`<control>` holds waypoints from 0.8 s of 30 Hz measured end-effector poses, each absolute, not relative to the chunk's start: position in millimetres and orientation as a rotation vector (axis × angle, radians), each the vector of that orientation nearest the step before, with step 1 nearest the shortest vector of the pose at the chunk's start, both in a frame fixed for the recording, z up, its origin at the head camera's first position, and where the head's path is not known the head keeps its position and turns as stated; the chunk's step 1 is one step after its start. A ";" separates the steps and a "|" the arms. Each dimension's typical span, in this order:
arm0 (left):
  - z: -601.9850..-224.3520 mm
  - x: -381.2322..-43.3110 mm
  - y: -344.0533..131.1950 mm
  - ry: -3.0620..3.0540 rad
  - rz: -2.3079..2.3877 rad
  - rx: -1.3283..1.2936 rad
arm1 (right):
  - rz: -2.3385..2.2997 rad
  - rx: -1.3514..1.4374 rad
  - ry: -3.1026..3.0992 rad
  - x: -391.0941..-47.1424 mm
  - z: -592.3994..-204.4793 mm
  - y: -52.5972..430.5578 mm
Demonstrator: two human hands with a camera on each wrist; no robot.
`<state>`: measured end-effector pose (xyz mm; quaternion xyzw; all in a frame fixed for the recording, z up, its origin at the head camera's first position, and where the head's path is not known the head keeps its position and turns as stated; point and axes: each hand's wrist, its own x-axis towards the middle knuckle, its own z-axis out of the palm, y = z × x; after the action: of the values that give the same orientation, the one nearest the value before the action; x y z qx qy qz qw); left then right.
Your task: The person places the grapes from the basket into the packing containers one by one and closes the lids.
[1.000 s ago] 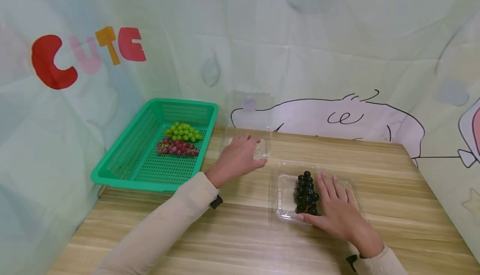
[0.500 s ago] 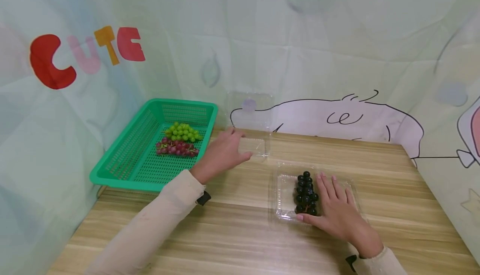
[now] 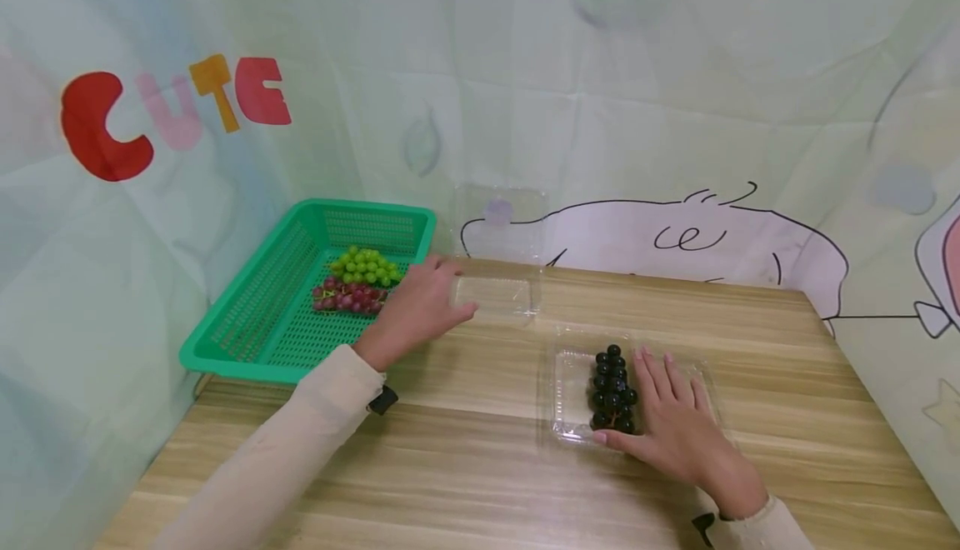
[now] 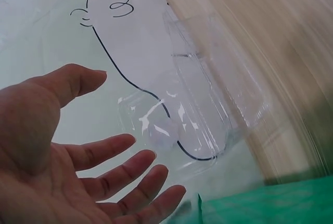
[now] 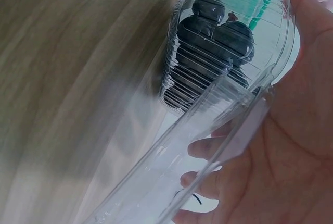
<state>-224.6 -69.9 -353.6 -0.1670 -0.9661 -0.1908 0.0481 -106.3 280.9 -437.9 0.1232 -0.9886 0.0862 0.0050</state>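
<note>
My left hand (image 3: 416, 308) hovers by the right rim of the green basket (image 3: 262, 367), fingers spread and holding nothing. It partly covers the bunch of red grapes (image 3: 347, 296); a bunch of green grapes (image 3: 365, 266) lies behind them. To its right stands a clear plastic box (image 3: 495, 296), lid raised against the backdrop, also in the left wrist view (image 4: 218, 83). My right hand (image 3: 678, 425) lies with straight fingers over the right part of another clear box (image 3: 567, 432). Its thumb touches near the front edge. Black grapes (image 3: 612, 387) sit in that box, close to the fingers.
The wooden table (image 3: 480, 483) runs back to a printed cloth backdrop (image 3: 510, 100). Cloth also hangs along the left and right sides. The basket takes up the table's back left corner.
My left hand has moved left, away from the rear clear box and over to the basket's right rim, uncovering the box. The right hand and the black grapes have stayed put.
</note>
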 end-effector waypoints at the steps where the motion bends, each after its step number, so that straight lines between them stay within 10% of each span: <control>1: -353.0 -224.9 -72.5 -2.948 -0.582 -0.502 | 0.271 0.385 -3.097 -106.1 -438.0 280.8; 24: -330.5 -227.4 -114.1 -3.003 -0.591 -0.397 | 0.276 0.379 -3.113 -106.2 -438.0 281.1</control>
<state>-227.4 -114.1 -330.5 -0.1286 -0.9726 -0.1916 0.0276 -106.2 281.1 -438.0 0.1203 -0.9888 0.0878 -0.0033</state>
